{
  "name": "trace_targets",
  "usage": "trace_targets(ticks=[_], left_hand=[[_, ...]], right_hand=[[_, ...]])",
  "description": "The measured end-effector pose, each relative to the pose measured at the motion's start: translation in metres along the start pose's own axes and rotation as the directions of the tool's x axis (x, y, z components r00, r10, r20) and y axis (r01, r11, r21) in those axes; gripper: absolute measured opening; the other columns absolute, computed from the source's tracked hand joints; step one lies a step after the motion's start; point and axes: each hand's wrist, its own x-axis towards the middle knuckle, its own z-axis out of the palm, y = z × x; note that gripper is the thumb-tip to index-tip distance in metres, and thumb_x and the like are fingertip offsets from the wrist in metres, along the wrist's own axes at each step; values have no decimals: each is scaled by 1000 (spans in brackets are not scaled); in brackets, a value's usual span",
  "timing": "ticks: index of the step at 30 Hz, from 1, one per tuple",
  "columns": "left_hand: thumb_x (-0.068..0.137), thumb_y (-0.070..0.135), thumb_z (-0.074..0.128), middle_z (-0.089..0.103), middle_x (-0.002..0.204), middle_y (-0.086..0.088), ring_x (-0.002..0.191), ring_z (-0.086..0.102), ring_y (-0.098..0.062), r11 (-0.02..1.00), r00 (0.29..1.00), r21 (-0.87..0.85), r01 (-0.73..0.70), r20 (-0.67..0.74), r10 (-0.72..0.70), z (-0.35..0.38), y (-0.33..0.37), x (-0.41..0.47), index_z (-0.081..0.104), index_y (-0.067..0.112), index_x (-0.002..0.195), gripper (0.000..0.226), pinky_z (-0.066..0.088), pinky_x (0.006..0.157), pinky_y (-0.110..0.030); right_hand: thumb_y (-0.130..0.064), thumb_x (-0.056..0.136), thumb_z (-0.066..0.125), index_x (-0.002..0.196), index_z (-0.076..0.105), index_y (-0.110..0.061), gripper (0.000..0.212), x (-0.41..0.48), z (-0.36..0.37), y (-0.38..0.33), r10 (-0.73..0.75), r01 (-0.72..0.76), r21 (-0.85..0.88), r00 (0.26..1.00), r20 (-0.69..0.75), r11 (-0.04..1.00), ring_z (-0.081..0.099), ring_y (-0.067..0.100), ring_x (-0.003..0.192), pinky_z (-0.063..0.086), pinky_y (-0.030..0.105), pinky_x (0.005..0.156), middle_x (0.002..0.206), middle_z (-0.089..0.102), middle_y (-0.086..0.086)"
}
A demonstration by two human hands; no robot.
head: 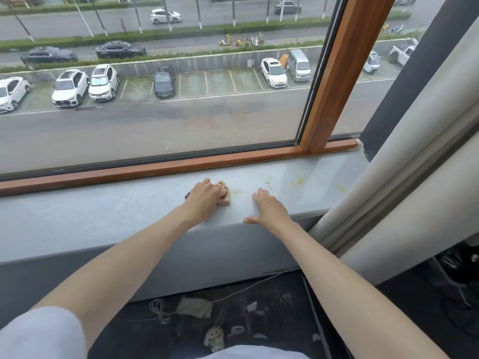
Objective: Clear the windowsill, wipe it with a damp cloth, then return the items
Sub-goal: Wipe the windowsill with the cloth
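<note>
Windowsill [103, 216]: grey, speckled ledge running the width of the head view, below a brown wooden window frame [155, 168]. Its surface is dusty, with yellow stains [298, 181] toward the right end.

Cloth [225, 196]: small, pinkish and bunched. It lies on the windowsill about mid-length, near the window frame, and is mostly covered by the left grip. One crumpled end shows past the fingertips.

Left grip [204, 196]: bare forearm reaching forward. The fingers are curled over the cloth and hold it down against the ledge.

Right grip [267, 207]: lies flat on the windowsill just right of the cloth, apart from it. The fingers are straight and together, pointing toward the glass, and the thumb is spread out along the front edge. It holds nothing.

Sleeve [44, 332]: white, at the lower left on the left upper arm.

Curtain [388, 177]: pale, hanging in a diagonal fold at the right and meeting the right end of the ledge.

Floor [272, 294]: dark, below the ledge. On it are a coiled cord [160, 309], a flat greyish scrap [194, 307], small pale bits of litter and a white perforated object [213, 338] that I cannot identify.

Outside the glass: a road and a row of parked cars [70, 86], most of them white.
</note>
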Motion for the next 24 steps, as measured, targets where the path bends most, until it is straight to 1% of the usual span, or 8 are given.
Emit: trace_targets(ticks=[2,3,6,11,16,20,22,24], left_hand=[[78,-8,38,63,108,3,85,42,-26,998,1000,-65,-11,12,12,3,2,-9,60,14,104,41,40,73,-36],[80,-7,41,64,109,8,79,38,-22,995,997,-71,-75,-11,74,11,-1,-21,61,17,103,39,41,70,-34],[83,2,57,65,108,20,69,31,-16,987,987,-26,-157,-46,156,20,-14,-43,63,25,98,28,39,59,-31],[77,-5,40,64,104,3,90,45,-25,996,999,84,17,49,-22,-4,1,-1,60,19,106,42,28,67,-31],[76,-5,40,63,108,10,77,34,-21,990,991,77,-117,66,112,2,-3,-40,56,19,97,36,24,64,-29],[80,-3,40,63,105,0,94,46,-25,986,995,169,5,101,-22,-13,8,-1,56,16,100,32,27,67,-30],[81,-3,39,62,105,-1,96,46,-26,989,993,148,-4,116,-13,-12,10,0,56,14,102,32,29,68,-30],[81,-3,39,61,112,4,88,42,-23,990,988,129,-53,149,34,-7,1,-20,56,17,106,37,31,67,-30]], right_hand=[[-44,81,70,139,35,-4,78,1,0,1,-2,2,-11,1000,14,1000,12,22,147,28,34,111,159,12,13],[-44,81,70,139,35,-4,79,2,0,1,1,-1,-18,1000,20,1000,12,22,147,29,34,110,159,11,13],[-45,81,70,137,37,-3,77,2,-2,0,4,-3,-47,1000,28,999,15,23,146,31,35,108,158,13,13],[-47,79,70,126,44,-2,69,0,-3,-4,9,-8,-84,1000,11,996,32,24,136,41,35,94,144,34,13],[-46,80,70,130,42,-3,72,-1,-5,-2,3,-1,-67,1000,26,998,22,23,143,38,36,102,153,24,13],[-47,78,71,120,47,-2,66,-5,-4,0,2,-2,-77,1000,9,997,38,25,130,42,35,88,136,40,12],[-47,78,72,117,48,-2,64,-5,-3,1,1,-1,-76,1000,-6,997,40,25,126,41,34,83,131,42,11],[-47,78,71,120,47,-2,66,-5,-4,0,-2,1,-70,1000,-2,998,37,26,131,42,35,86,137,39,12]])
